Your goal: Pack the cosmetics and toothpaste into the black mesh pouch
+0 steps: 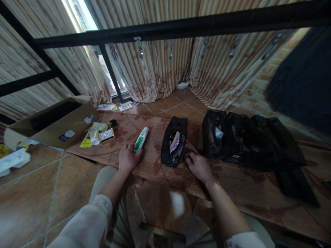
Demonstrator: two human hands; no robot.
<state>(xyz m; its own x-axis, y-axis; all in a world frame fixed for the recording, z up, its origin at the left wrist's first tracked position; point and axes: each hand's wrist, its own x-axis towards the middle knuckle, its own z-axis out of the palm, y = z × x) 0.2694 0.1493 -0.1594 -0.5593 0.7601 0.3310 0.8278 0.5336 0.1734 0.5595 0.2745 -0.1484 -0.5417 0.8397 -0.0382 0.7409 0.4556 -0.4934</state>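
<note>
My left hand (128,157) is closed around the lower end of a white and green tube (141,140), which looks like toothpaste and points away from me. To its right, a black zip pouch (168,156) lies on the brown patterned cloth, its top unzipped. Inside it a pale pink packet (175,142) shows, and the rest of the contents is dark. Just right of the pouch rests my right hand (199,167), fingers curled in and near the pouch's side. Nothing shows between those fingers.
Several black pouches (243,141) stand in a row at right, beside a flat black piece (297,186). At left are a cardboard box (64,127), a cream tube (94,136), a round green container (102,127), a silver-gold box (107,135) and a black-lidded jar (112,122).
</note>
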